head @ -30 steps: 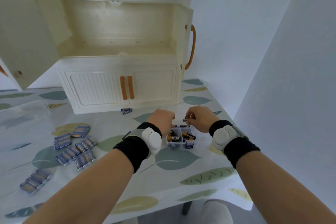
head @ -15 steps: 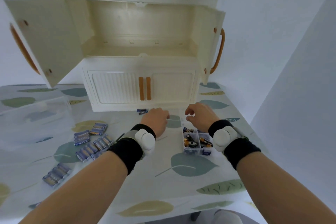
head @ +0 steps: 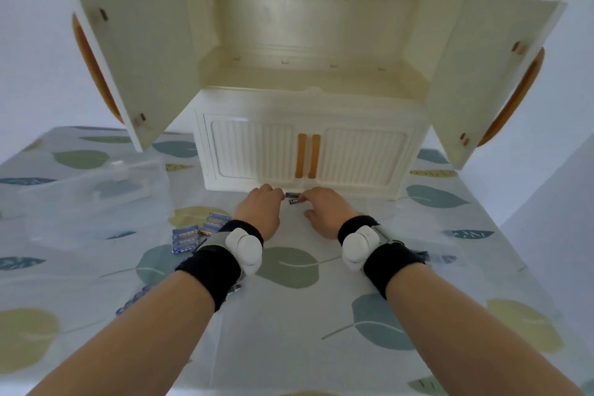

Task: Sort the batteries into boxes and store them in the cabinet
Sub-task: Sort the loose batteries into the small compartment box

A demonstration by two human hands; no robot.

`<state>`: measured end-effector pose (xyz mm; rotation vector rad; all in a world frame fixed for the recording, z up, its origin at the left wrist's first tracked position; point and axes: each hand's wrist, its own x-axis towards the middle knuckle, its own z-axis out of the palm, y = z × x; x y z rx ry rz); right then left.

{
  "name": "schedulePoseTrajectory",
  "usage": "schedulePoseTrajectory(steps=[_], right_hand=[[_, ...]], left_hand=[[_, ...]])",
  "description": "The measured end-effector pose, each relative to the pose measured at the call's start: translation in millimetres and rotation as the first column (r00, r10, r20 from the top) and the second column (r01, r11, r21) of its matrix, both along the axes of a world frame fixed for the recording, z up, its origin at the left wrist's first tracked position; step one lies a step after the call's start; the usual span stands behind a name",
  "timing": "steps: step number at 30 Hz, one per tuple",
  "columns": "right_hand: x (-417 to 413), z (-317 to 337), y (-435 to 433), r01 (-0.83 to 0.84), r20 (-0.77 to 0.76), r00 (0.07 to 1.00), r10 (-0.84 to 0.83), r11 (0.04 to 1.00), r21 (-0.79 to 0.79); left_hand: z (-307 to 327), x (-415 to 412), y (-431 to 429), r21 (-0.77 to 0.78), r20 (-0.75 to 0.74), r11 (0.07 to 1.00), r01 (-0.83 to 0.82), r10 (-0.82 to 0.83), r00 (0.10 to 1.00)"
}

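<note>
A small blue battery pack (head: pixel 293 199) lies on the leaf-patterned table (head: pixel 289 331) right at the foot of the cream cabinet (head: pixel 308 177). My left hand (head: pixel 262 214) reaches it from the left with curled fingers, and its fingertips hide the pack's left end. My right hand (head: pixel 324 214) touches the pack's right end with its fingers, the thumb spread apart on the table. The cabinet's upper doors stand open on a bare shelf (head: pixel 315 82). A corner of the small compartment box (head: pixel 442 257) peeks out behind my right wrist.
More blue battery packs (head: pixel 188 238) lie left of my left wrist, some hidden under the forearm. A clear plastic bin (head: pixel 93 199) stands at the far left. The lower cabinet doors (head: pixel 307 156) with orange handles are shut. The open door (head: pixel 491 80) overhangs the table's right side.
Both hands left the compartment box and moved forward and left to the lone battery pack at the cabinet's foot. My view swung to face the cabinet squarely.
</note>
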<state>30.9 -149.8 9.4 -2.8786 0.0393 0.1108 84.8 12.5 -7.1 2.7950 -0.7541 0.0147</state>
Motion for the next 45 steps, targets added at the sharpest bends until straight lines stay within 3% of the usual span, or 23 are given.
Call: schedulePoseTrajectory(steps=[10, 16, 20, 25, 32, 40, 45], right_hand=[[24.3, -11.4, 0.7, 0.034, 0.074, 0.997, -0.033, 0.999, -0.014], [20.6, -12.1, -8.1, 0.014, 0.011, 1.000, -0.015, 0.999, 0.038], [13.8, -8.0, -11.4, 0.031, -0.038, 0.999, -0.027, 0.995, 0.099], [-0.1, -2.9, -6.9, 0.013, -0.103, 0.995, -0.010, 1.000, 0.028], [-28.8, 12.6, -11.0, 0.005, -0.022, 1.000, -0.006, 1.000, -0.023], [-85.4, 44.5, -78.0, 0.172, 0.098, 0.980, -0.174, 0.985, 0.030], [-132.3, 48.7, -122.6, 0.300, 0.076, 0.951, -0.301, 0.954, 0.030]], left_hand=[[-9.8, 18.4, -14.2, -0.062, -0.004, 0.996, 0.057, -0.058, 0.998], [-14.5, 16.0, -23.6, 0.005, 0.001, 0.997, 0.077, -0.077, 0.997], [-14.2, 11.8, -25.5, -0.033, -0.042, 0.996, 0.080, -0.082, 0.996], [-14.7, 2.0, -23.5, -0.043, -0.096, 0.991, 0.123, -0.127, 0.987], [-7.5, -18.1, -26.7, -0.061, -0.074, 0.989, 0.136, -0.140, 0.987], [19.6, -59.3, -68.4, -0.101, -0.049, 0.970, 0.220, -0.226, 0.973], [27.7, -95.5, -106.9, -0.231, -0.183, 0.942, 0.244, -0.288, 0.940]])
